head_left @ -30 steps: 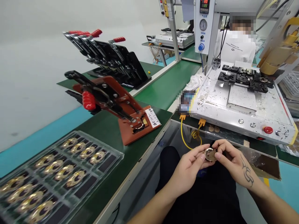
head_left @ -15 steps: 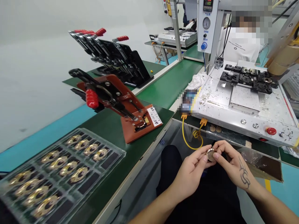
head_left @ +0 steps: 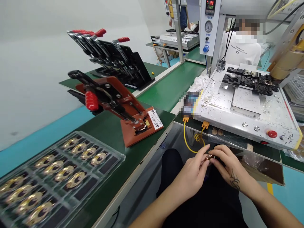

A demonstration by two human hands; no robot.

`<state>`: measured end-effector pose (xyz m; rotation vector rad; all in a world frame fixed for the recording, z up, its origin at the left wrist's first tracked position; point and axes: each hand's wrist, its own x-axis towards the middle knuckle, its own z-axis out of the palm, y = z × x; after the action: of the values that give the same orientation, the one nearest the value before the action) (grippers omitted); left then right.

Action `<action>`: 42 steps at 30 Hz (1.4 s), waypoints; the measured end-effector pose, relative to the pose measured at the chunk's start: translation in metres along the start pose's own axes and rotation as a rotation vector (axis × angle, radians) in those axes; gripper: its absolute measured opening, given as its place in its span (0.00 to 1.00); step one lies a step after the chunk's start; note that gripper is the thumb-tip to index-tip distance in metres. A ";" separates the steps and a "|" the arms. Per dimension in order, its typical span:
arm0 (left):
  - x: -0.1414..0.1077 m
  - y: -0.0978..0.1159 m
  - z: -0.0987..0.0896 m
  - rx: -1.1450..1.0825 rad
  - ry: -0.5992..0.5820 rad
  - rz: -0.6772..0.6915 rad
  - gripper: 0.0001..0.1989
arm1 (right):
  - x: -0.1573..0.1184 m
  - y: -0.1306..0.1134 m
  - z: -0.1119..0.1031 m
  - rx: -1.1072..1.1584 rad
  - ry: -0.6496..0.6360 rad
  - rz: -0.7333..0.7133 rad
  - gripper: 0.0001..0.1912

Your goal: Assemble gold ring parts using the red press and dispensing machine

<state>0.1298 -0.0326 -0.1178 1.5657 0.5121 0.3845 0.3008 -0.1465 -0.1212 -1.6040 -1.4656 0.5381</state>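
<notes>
Above my lap, my left hand (head_left: 192,172) and my right hand (head_left: 230,165) pinch a small round metal part (head_left: 209,157) with a shiny rose-gold rim. It is turned nearly edge-on, with fingers covering much of it. Left of my hands, on the green bench, stands a red-brown clamp fixture (head_left: 133,137) with a red-handled lever. A clear plastic tray (head_left: 114,169) in front of it holds several gold-coloured ring-shaped parts (head_left: 76,179).
A white machine (head_left: 223,118) with black fixture plates (head_left: 249,83) and a red button (head_left: 272,134) stands at the right. Yellow cables (head_left: 184,136) hang near my hands. Several black clamp fixtures (head_left: 140,71) stand behind. Across the bench sits a co-worker in white (head_left: 242,47).
Both hands have tilted the round part from showing its flat face to nearly edge-on. My right hand has shifted slightly left, and the camera view has shifted a little.
</notes>
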 end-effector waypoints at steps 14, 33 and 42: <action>0.008 0.020 -0.010 -0.167 0.169 -0.015 0.11 | 0.019 -0.008 0.014 0.575 0.112 0.351 0.19; 0.007 0.120 -0.173 0.804 0.809 0.856 0.12 | 0.099 -0.024 0.007 0.132 -0.002 -0.310 0.16; 0.034 0.163 -0.235 0.824 0.676 0.805 0.27 | 0.142 -0.047 0.030 0.252 -0.053 -0.212 0.18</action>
<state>0.0470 0.1805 0.0568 2.4198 0.5613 1.4931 0.2803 -0.0064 -0.0647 -1.2313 -1.5194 0.6201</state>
